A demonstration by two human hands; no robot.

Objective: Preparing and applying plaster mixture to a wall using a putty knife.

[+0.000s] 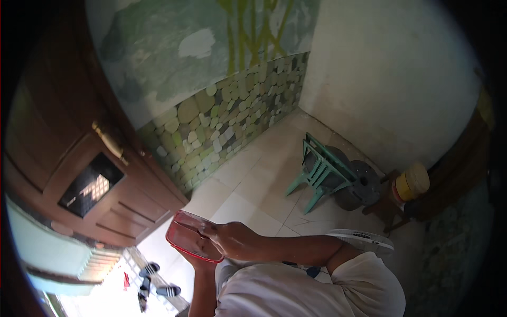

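A shallow rectangular tub [177,240] with a red rim is held out in front of my body, tilted a little. Its inside looks brownish grey. My left hand [196,258] supports it from the near side, mostly hidden behind the tub. Over the tub's right part lies my right hand [224,240], with pale smudges on the skin. Its fingers are bent together over the tub's inside; a thin dark edge shows by the fingertips, too small to name.
To my left a brown wooden door [132,211] stands ajar beside a bright doorway with several sandals [169,290]. Ahead is a pebble-faced wall [211,121]. Right of it are a green plastic chair [322,171], dark round objects [364,182], a yellow bucket [409,185] on a stool and a white fan [364,240].
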